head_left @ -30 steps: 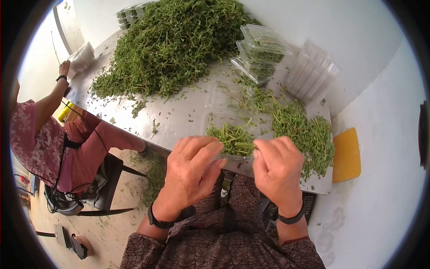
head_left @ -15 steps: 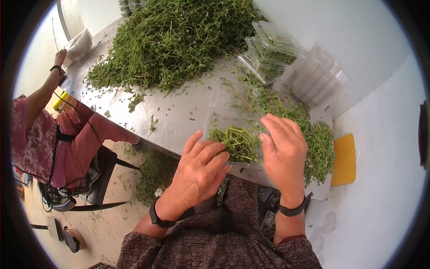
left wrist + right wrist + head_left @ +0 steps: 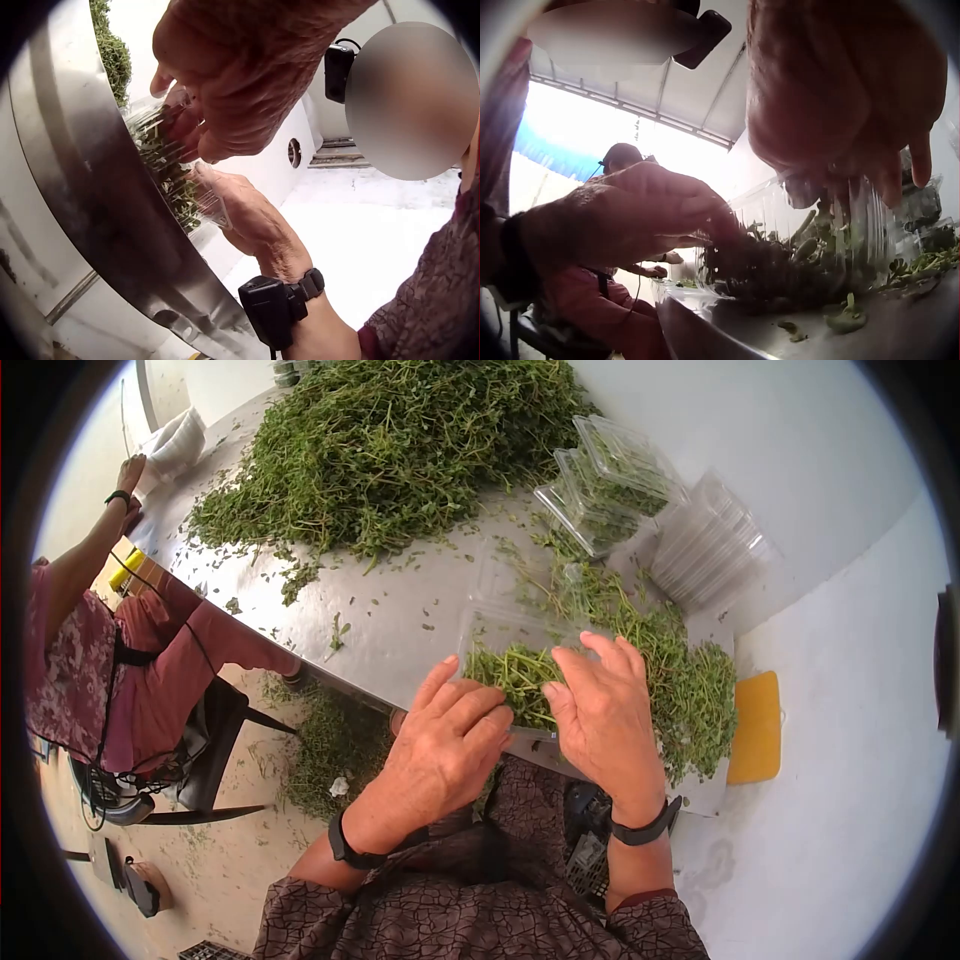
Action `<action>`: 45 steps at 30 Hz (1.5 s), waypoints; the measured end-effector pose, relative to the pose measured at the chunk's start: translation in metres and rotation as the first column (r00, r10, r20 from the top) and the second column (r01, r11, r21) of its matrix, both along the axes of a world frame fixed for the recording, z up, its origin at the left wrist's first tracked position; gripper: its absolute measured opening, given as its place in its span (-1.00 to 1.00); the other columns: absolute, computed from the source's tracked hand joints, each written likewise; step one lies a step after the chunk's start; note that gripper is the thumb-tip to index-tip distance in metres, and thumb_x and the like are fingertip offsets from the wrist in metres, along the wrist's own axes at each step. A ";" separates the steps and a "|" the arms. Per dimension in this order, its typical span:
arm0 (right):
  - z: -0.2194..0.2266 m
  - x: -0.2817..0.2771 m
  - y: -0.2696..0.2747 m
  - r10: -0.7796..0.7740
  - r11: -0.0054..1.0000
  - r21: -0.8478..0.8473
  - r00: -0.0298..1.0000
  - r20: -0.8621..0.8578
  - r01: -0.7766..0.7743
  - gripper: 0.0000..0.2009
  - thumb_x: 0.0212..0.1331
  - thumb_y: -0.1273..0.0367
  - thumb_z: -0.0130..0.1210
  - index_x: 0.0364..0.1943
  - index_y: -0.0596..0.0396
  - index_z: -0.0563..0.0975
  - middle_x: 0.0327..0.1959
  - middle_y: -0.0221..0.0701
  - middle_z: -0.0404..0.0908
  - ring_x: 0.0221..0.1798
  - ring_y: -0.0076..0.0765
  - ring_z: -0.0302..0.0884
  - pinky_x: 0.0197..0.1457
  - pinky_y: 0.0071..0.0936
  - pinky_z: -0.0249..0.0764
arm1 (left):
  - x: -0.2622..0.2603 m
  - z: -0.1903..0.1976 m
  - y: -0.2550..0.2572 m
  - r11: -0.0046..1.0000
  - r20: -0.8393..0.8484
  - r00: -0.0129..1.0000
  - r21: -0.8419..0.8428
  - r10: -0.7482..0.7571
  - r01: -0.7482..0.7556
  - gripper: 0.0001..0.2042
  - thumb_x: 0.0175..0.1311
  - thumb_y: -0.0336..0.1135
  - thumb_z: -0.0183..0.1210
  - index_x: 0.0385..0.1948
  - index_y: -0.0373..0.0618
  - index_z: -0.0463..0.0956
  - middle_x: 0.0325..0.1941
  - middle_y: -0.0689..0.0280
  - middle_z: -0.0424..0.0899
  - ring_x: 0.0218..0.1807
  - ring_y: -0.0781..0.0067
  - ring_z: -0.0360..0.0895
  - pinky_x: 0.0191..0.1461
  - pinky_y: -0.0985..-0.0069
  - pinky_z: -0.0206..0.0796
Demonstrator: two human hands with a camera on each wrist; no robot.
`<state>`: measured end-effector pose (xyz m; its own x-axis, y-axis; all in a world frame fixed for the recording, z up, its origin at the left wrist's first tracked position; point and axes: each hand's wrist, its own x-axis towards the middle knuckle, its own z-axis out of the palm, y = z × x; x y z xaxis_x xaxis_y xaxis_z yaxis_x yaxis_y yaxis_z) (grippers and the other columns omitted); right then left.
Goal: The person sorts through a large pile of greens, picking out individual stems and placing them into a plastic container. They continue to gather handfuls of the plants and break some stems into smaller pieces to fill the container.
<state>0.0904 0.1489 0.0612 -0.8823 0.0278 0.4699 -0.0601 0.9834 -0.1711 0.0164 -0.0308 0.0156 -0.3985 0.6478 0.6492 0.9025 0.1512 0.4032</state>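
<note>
A clear plastic clamshell box [image 3: 866, 225] filled with leafy green stems [image 3: 520, 668] sits at the table's near edge, its lid [image 3: 510, 582] folded back toward the pile. My left hand [image 3: 445, 742] is at the box's left side, fingers bent loosely over the greens; in the right wrist view its fingertips reach inside the wall. From the right, my right hand [image 3: 605, 725] leans over the box, thumb and fingers spread apart at the greens and rim. Part of the box's near side is hidden behind the hands.
A large heap of greens [image 3: 370, 460] covers the table's far side. Filled boxes [image 3: 610, 485] and a stack of clear boxes [image 3: 710, 550] stand at the back right. Loose stems [image 3: 690, 680] lie to the right. Another person [image 3: 90, 650] sits at the left.
My right hand first pinches a green piece above the box, then parts from it and moves left over the greens. My left hand has lowered onto the box's left side.
</note>
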 end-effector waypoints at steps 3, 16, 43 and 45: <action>0.000 -0.003 -0.002 0.006 1.000 0.028 0.998 0.056 -0.008 -0.73 0.22 0.30 0.16 -0.18 0.26 0.55 -0.34 -0.17 0.66 0.17 0.10 0.45 0.36 0.09 0.15 | -0.001 -0.001 0.000 1.000 -0.013 1.000 0.008 -0.004 0.004 -0.68 -0.10 -0.50 0.34 -0.23 -0.18 0.53 -0.11 0.22 0.57 0.01 0.17 0.53 0.40 -0.01 0.14; 0.023 0.010 0.004 0.049 0.998 -0.037 0.998 -0.029 -0.050 -0.71 0.22 0.31 0.12 -0.08 0.25 0.57 -0.25 -0.19 0.68 0.19 0.07 0.45 0.40 0.12 0.10 | -0.001 -0.001 -0.001 1.000 -0.001 1.000 0.011 -0.026 0.026 -0.69 -0.08 -0.50 0.34 -0.23 -0.19 0.53 -0.12 0.23 0.57 -0.01 0.20 0.53 0.41 -0.01 0.14; 0.019 0.013 0.012 0.062 0.994 -0.085 0.997 -0.050 -0.066 -0.70 0.31 0.25 0.06 -0.10 0.23 0.58 -0.27 -0.19 0.67 0.13 0.04 0.49 0.40 0.10 0.11 | 0.000 -0.002 0.000 0.999 0.041 0.999 0.037 -0.013 0.012 -0.66 -0.10 -0.53 0.32 -0.18 -0.18 0.59 -0.05 0.21 0.63 0.04 0.16 0.56 0.43 -0.01 0.14; 0.018 0.014 0.013 0.048 0.995 -0.084 0.999 -0.024 -0.050 -0.69 0.32 0.24 0.05 -0.11 0.24 0.58 -0.30 -0.19 0.66 0.12 0.04 0.49 0.39 0.10 0.13 | 0.001 -0.002 0.001 0.998 0.048 0.999 0.063 -0.009 0.006 -0.65 -0.10 -0.52 0.32 -0.17 -0.18 0.59 -0.02 0.19 0.62 0.07 0.15 0.55 0.44 -0.01 0.12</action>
<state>0.1043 0.1620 0.0796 -0.8731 0.0251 0.4869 -0.1125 0.9614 -0.2513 0.0170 -0.0303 0.0137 -0.4252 0.6099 0.6687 0.8830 0.1172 0.4546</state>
